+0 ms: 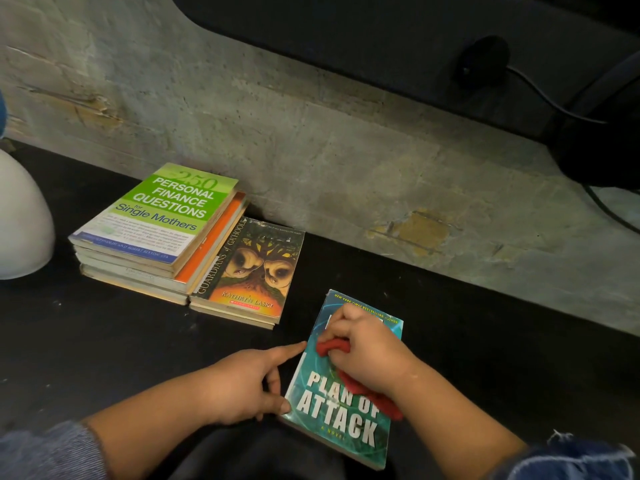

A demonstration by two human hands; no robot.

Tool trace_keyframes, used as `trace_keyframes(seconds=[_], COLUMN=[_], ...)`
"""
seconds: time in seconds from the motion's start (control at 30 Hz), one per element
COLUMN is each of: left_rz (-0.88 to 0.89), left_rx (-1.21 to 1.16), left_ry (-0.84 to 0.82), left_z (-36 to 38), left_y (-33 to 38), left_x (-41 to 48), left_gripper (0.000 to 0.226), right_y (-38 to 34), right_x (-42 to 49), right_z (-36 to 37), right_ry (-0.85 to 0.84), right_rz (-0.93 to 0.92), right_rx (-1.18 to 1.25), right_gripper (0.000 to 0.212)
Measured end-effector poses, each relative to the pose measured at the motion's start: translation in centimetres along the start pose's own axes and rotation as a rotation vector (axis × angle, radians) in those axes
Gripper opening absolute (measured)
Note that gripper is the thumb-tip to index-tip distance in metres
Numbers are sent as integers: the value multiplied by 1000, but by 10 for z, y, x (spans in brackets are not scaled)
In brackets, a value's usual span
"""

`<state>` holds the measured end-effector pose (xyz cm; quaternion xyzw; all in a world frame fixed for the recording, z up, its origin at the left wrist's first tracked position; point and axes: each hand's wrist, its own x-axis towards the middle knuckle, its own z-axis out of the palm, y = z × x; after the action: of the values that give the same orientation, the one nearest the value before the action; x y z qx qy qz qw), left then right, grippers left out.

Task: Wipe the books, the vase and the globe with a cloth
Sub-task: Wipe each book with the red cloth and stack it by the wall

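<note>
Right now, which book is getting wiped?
The teal paperback titled Plan of Attack, nearest the person: the right hand grips a red cloth on its cover, the left hand touches its edge. The green-covered stack and owl-covered paperback lie untouched.

Black shelf (104,341), book stack (156,223), owl paperback (256,268), teal paperback (339,431), white rounded object (20,220)

view: head (wide-angle, sole view) | from: the person's head, above a black surface (467,341) | faces: forward and down, toward the wall (311,133) | near: left hand (242,386), right hand (367,355) with cloth (334,346), and book (346,424) close at bottom centre | farther: stack (156,230), upper left
</note>
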<state>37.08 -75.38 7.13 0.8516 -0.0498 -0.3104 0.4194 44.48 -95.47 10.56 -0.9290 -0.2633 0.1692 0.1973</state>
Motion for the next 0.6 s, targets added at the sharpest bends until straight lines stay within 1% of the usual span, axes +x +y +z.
trace_keyframes(seconds=[0.07,0.13,0.17,0.23,0.27,0.3,0.37,0.43,0.5,0.53,0.57,0.6], left_rz=[-2,-5,-8,-17,-21,-26,-29,-25,-19,-18,-17,-18], left_rx=[2,7,6,-3,-9,-13,-20,-28,-33,-33,-30,-25], left_ry=[-3,2,8,19,21,20,20,28,42,45,44,42], left_z=[0,0,1,2,1,1,1,3,4,4,4,4], left_y=[1,2,2,2,1,1,0,0,-2,-2,-2,-2], left_x=[0,0,0,0,0,-1,-1,-1,0,0,0,0], left_gripper=[88,88,88,91,91,92,93,93,92,92,92,91], right_y=[-1,-6,-9,-11,-9,-3,15,33,37,34,27,17], right_x=[9,12,10,5,2,2,7,14,21,24,24,22], right_z=[0,4,6,10,8,5,-5,-14,-15,-12,-6,1], right_ry=[87,126,106,11,-37,-58,17,157,251,265,261,243], right_rz=[70,60,11,-121,-164,-169,-74,128,318,361,353,284], right_rx=[-64,-152,-165,-148,-133,-124,-141,-164,-178,-210,-251,-279], right_gripper=[23,28,31,32,33,32,28,25,27,29,31,33])
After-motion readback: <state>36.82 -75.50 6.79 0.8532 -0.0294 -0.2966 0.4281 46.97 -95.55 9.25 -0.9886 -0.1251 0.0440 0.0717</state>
